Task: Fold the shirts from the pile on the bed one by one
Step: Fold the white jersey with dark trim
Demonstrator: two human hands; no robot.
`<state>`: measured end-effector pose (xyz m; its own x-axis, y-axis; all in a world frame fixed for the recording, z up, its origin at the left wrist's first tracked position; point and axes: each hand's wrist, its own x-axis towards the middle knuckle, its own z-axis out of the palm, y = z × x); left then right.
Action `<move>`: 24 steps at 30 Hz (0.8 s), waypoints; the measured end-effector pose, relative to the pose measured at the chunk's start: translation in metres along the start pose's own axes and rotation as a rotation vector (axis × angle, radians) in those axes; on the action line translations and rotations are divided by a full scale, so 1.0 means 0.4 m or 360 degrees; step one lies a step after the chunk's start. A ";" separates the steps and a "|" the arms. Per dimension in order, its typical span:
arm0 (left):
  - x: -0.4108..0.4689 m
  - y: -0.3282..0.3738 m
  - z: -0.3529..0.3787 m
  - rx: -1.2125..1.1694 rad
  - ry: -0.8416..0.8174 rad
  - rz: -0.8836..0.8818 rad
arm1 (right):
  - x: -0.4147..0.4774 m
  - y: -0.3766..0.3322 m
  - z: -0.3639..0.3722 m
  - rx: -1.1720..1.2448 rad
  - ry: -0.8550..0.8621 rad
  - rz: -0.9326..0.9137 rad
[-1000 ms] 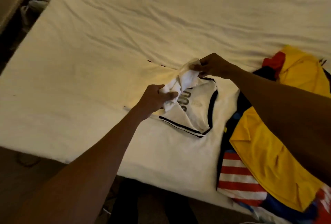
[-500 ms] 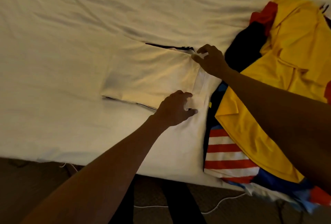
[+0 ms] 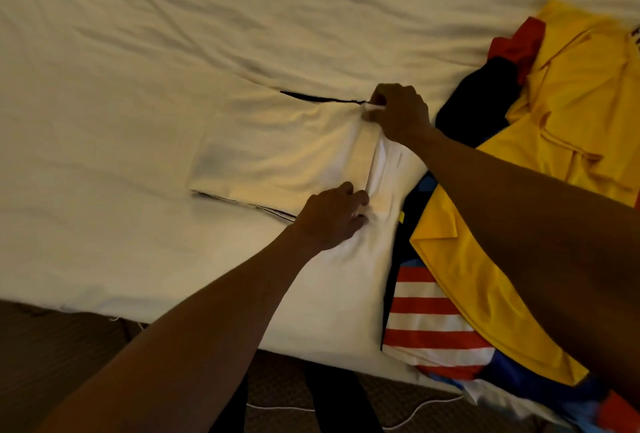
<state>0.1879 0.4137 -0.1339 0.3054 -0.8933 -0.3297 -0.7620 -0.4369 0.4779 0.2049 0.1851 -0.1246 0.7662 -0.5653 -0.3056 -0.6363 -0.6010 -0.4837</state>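
- White shirt (image 3: 277,155) is gripped at its near right corner by the left hand (image 3: 329,216), the fingers (image 3: 356,200) curled into the cloth just beside the dark trim.
- A second ago this shirt was held bunched and lifted between both hands, with its printed side showing. It is now laid flat on the bed, plain side up and stretched out to the left, with dark trim along its near and far edges.
- Between the hands a raised ridge of cloth (image 3: 377,162) is seen, sharper than half a second ago. It is judged that a fold line is being gathered there.
- The far right corner is pinched by the right hand (image 3: 401,113), as it was half a second ago.
- Spreading is judged done, and the folding of this shirt only begun.
- Just beside it on the right, the pile is left unfolded: a striped shirt (image 3: 429,321) at the near bed edge, a yellow shirt (image 3: 571,103) on top and a dark garment (image 3: 478,93) farther back. Much of the task is therefore judged to remain.
- Nearest, a brown floor (image 3: 52,346) with a thin white cable (image 3: 415,412) is seen below the bed edge.
- Beyond, the bed is covered by a cream sheet (image 3: 138,51), wrinkled towards the far side.
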 end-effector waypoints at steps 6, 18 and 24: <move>-0.029 -0.005 0.026 -0.0170 0.0180 0.0208 | 0.018 0.011 0.014 -0.0174 0.0037 -0.0012; -0.061 -0.080 0.054 0.0416 0.0227 0.0358 | 0.065 0.034 0.006 -0.0133 -0.0584 -0.0356; -0.020 -0.113 0.007 -0.0033 0.0239 0.0361 | 0.087 0.024 -0.027 -0.0093 -0.0818 -0.0274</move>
<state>0.2185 0.4408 -0.1552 0.2108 -0.9735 -0.0886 -0.8094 -0.2246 0.5427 0.2245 0.1534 -0.1311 0.7957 -0.1154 -0.5946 -0.4902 -0.6993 -0.5203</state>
